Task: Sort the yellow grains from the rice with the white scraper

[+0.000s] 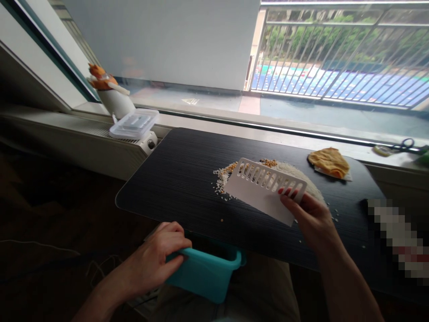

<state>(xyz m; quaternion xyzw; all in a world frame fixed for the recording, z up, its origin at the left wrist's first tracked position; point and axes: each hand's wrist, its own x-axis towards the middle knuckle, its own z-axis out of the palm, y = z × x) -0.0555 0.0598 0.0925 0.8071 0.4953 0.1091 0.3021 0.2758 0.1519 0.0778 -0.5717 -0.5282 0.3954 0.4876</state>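
Gripping the rim of a turquoise plastic bin (204, 275), my left hand (166, 250) has its fingers over the edge and the thumb outside. The bin is below the table's near edge, above my lap. My right hand (310, 214) pinches one end of a flat white slotted plastic scraper (254, 194), tilted over the table. Behind and under it lies a heap of white rice-like grains (291, 172), with yellow kernels (268, 163) at its far side. More grains (221, 183) are scattered to the left; the scraper hides part of the heap.
A folded yellow cloth (330, 162) lies at the right of the dark table (167, 174). Scissors (404, 144) rest on the windowsill. A clear plastic box (136, 124) and a white container (115, 102) stand on the radiator at left. Cables lie low at left.
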